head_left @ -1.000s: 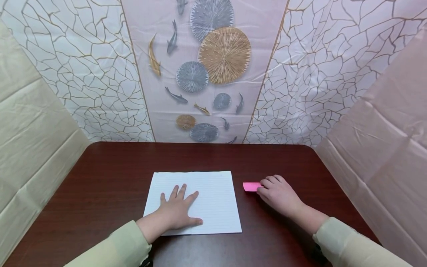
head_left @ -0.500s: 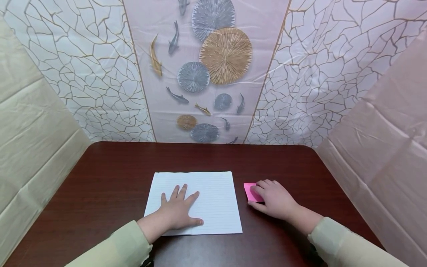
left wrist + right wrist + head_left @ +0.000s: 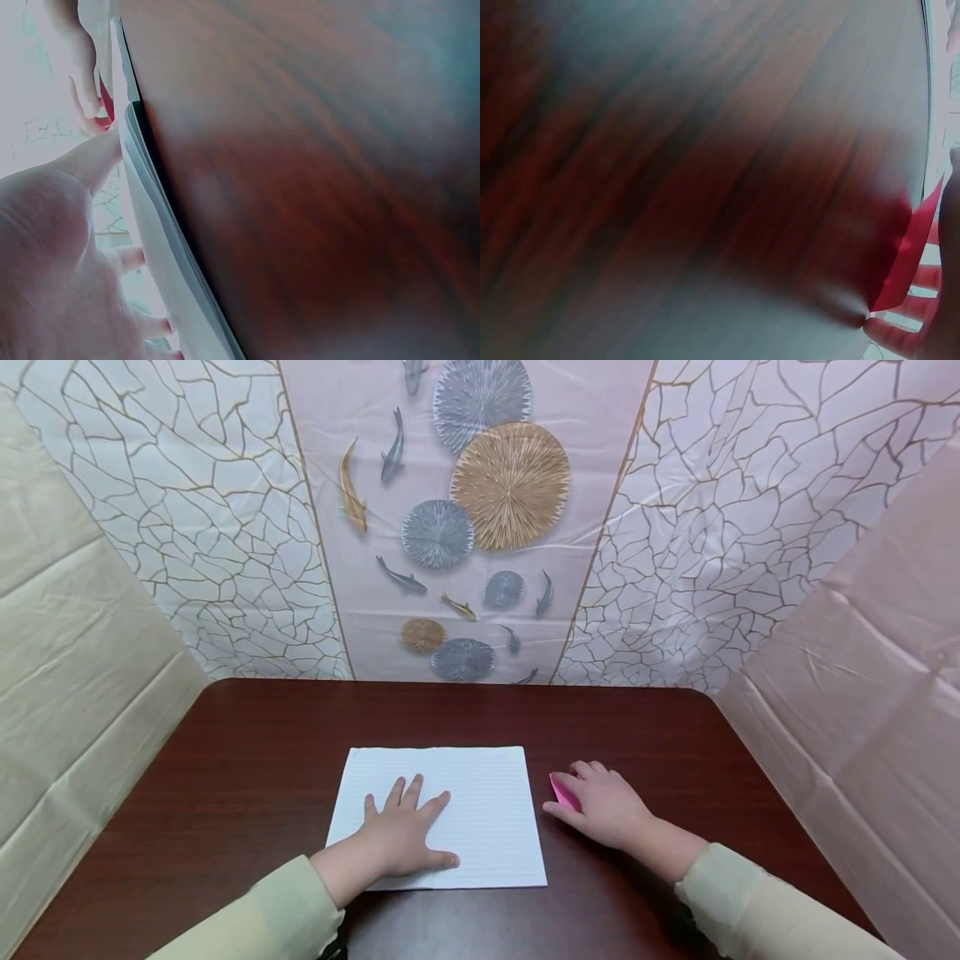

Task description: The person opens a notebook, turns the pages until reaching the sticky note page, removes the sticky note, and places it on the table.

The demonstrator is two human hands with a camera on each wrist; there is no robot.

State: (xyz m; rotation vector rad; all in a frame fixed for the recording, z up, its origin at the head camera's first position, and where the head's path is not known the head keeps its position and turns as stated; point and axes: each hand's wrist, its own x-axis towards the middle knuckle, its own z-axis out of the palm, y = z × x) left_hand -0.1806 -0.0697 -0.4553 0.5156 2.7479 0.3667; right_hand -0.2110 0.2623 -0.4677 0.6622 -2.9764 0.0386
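Note:
A white sheaf of lined paper [image 3: 487, 818] lies on the dark wooden table [image 3: 262, 718]. My left hand [image 3: 393, 842] rests on its left half, palm down with the fingers spread and straight. In the left wrist view, layered sheet edges [image 3: 161, 202] show beneath that hand. Just right of the paper, my right hand [image 3: 609, 808] holds a pink sticky note [image 3: 564, 797] between thumb and fingers. Most of the note is covered by the hand in the head view. The right wrist view shows the note [image 3: 909, 259] tilted up from the table, with fingertips behind it.
A patterned cloth wall [image 3: 465, 568] with fish and round motifs stands behind the table's far edge. Beige cloth panels flank the left [image 3: 97, 610] and right [image 3: 840, 677] sides.
My right hand has shifted left toward the paper, turning so its thumb points left and more of the pink note is covered. The left hand stays put on the paper.

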